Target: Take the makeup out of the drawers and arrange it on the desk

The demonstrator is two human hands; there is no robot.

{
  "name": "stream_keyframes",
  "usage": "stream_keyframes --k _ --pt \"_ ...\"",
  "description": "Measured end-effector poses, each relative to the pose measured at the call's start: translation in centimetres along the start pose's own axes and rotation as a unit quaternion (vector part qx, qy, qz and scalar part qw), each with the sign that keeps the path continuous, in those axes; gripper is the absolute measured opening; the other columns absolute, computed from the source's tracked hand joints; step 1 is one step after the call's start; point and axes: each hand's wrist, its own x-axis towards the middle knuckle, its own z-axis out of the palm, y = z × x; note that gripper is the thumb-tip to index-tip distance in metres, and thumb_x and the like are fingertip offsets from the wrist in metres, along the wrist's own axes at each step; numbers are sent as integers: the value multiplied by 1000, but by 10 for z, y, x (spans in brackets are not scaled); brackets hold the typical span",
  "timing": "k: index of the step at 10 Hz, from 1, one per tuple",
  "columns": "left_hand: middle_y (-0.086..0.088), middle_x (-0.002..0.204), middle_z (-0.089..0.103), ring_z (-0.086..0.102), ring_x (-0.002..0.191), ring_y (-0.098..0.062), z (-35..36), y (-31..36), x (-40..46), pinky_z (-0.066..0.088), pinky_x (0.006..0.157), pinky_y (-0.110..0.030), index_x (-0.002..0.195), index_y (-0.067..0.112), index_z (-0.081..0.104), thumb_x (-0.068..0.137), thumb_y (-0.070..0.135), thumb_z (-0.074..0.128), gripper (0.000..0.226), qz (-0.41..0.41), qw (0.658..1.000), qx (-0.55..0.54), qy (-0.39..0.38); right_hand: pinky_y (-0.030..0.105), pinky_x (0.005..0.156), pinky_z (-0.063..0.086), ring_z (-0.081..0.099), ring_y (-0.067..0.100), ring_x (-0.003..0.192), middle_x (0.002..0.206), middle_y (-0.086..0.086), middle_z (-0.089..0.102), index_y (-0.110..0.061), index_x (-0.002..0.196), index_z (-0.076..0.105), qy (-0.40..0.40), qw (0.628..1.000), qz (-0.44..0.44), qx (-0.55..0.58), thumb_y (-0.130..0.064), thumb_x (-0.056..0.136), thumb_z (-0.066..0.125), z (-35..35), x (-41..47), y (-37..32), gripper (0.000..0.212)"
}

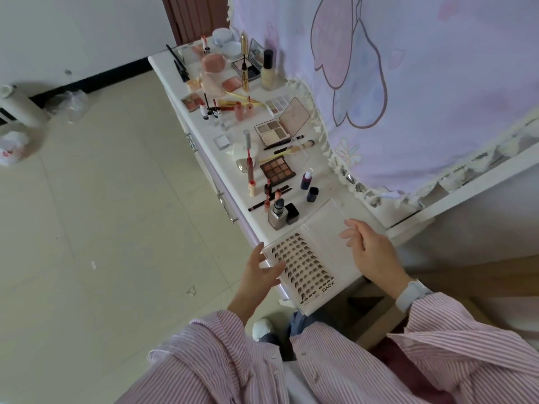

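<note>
Open lash case (309, 258) at desk's (347, 196) near corner, overhanging its end. Left hand (262, 272) touching its left edge, fingers relaxed; right hand (370, 252) loose above clear lid. Beyond: foundation bottle (278, 214), brown palette (277, 168).

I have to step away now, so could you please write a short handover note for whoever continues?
Left hand: open, fingers touching the left edge of the false-lash case.
Right hand: open, above the case's clear lid, holding nothing.
The case lies open at the near end of the desk, overhanging its edge.
Done: palettes, lipsticks, brushes and bottles are laid out along the desk.
Left: seat the case fully on the desk; drawer contents are not visible, so check them.
</note>
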Motion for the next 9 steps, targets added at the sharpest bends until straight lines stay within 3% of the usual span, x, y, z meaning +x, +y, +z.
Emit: stream_keyframes --k 1,3,4,6,7,9 --pt "-4 151 24 25 136 -25 17 -3 7 27 110 -43 148 16 9 82 37 67 91 57 963 263 23 38 85 49 61 21 97 114 2 65 -11 128 47 3 999 19 -27 -16 98 34 -2 9 3 34" --pt "5 156 -14 -17 141 -25 23 -17 19 9 113 -51 148 17 -10 75 51 69 114 60 906 418 -14 37 85 48 61 24 98 115 6 64 -7 127 49 11 999 34 -33 -14 98 35 -2 17 2 33" --pt "4 154 -22 -25 139 -24 20 -18 21 5 114 -50 146 18 -17 72 54 69 119 72 881 466 -26 36 84 48 61 25 99 115 5 65 -9 128 49 30 998 42 -46 -17 99 34 0 18 2 34" --pt "1 152 -25 -22 139 -13 14 -22 26 2 118 -39 144 15 -21 76 45 70 117 115 865 486 -43 35 84 46 60 25 102 116 5 64 -8 129 48 45 996 43 -60 -14 98 34 2 18 2 34" --pt "1 153 -24 -21 140 -14 14 -20 27 4 118 -41 144 15 -20 77 47 68 115 119 858 499 -36 35 84 46 60 26 102 117 7 64 -6 128 47 52 996 51 -60 -13 98 34 1 17 1 34" --pt "3 157 -7 -11 143 -18 10 -7 18 5 117 -43 149 22 1 84 46 61 92 139 847 513 9 37 87 46 56 26 105 115 10 62 -8 126 51 91 993 28 -62 -16 96 39 -1 21 1 33"
